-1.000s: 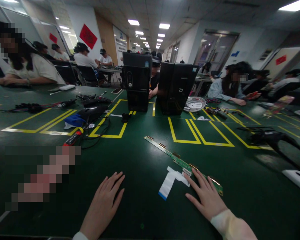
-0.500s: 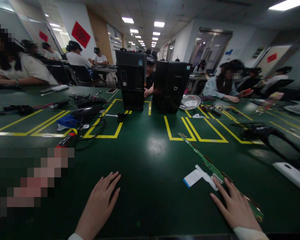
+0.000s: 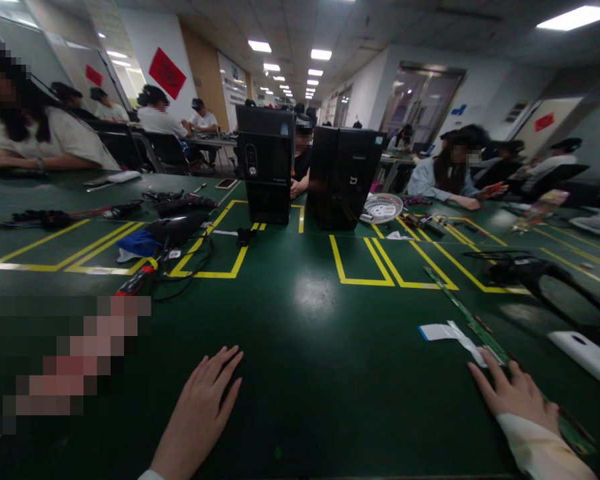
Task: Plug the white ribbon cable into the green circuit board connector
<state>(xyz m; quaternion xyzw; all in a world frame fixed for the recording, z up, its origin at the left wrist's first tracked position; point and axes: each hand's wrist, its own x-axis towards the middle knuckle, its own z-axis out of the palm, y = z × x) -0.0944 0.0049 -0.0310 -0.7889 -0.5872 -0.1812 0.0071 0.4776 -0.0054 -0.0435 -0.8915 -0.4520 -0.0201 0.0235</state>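
My left hand lies flat on the green table with its fingers stretched out and holds nothing. Over at the right, my right hand rests with fingers apart on a long, narrow green circuit board. That board slants from the yellow tape toward the lower right, partly covered by the hand. A white flat ribbon cable with a blue end runs from the board, just ahead of my right fingertips.
Two black computer towers stand at the far middle. A red-and-black tool handle, cables and a blue item lie left. At right are a white basket, a black frame-like part and a white piece. Co-workers sit around.
My right hand has moved to the right, and the circuit board with its ribbon cable has slid along with it. My left hand stays in place.
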